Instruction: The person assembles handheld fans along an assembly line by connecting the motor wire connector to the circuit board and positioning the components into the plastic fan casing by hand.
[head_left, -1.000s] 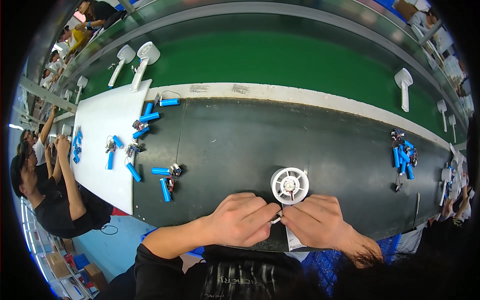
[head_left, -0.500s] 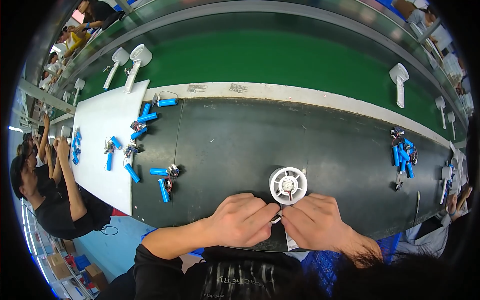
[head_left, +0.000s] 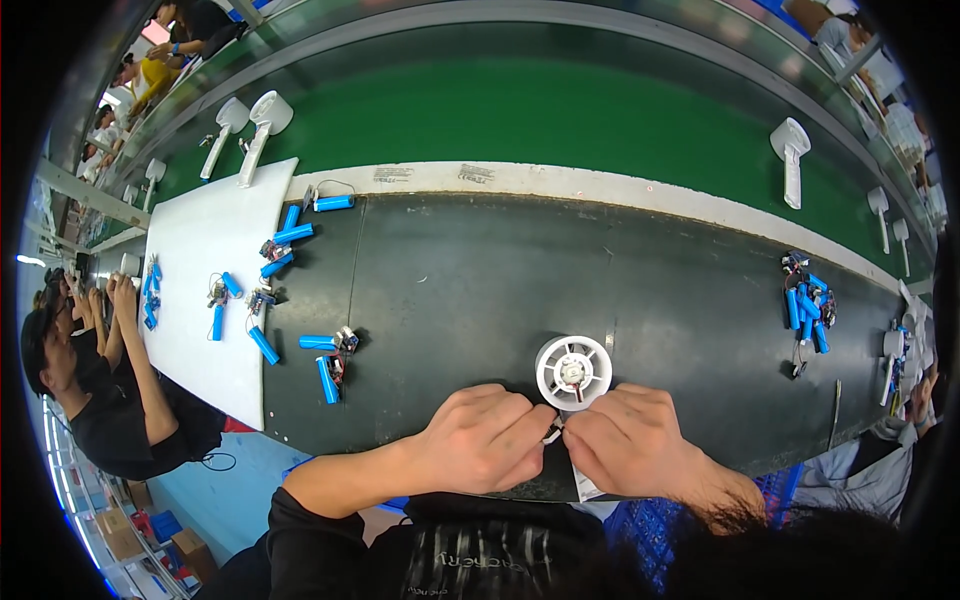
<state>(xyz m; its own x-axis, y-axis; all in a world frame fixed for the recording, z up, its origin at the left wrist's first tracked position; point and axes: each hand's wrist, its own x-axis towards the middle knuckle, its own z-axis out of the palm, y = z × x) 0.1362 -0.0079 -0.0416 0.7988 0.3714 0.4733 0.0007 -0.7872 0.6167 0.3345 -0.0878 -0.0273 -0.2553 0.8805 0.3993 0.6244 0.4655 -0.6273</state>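
Observation:
A white handheld fan (head_left: 574, 372) stands out between my hands at the near side of the dark table, its round slatted head facing up. The end of its pale handle (head_left: 586, 488) shows below, beside my right fingers. My left hand (head_left: 488, 438) is closed, pinching a small dark-and-white part (head_left: 553, 431), which looks like a circuit board, just below the fan head. Close against that part and the handle, my right hand (head_left: 630, 438) is closed too, with curled fingers. What its fingertips grip is hidden.
Blue battery cells wired to small boards lie at the left (head_left: 328, 378), on a white sheet (head_left: 190, 380), and in a pile (head_left: 808, 305) at the right. Beyond a pale ledge (head_left: 560, 188), a green conveyor belt (head_left: 530, 120) carries white fans (head_left: 791, 150). Co-workers (head_left: 95, 390) sit on both sides.
The fans on the green belt have shifted a little to the left. The fan between my hands has moved slightly left, while both hands keep nearly the same closed pose.

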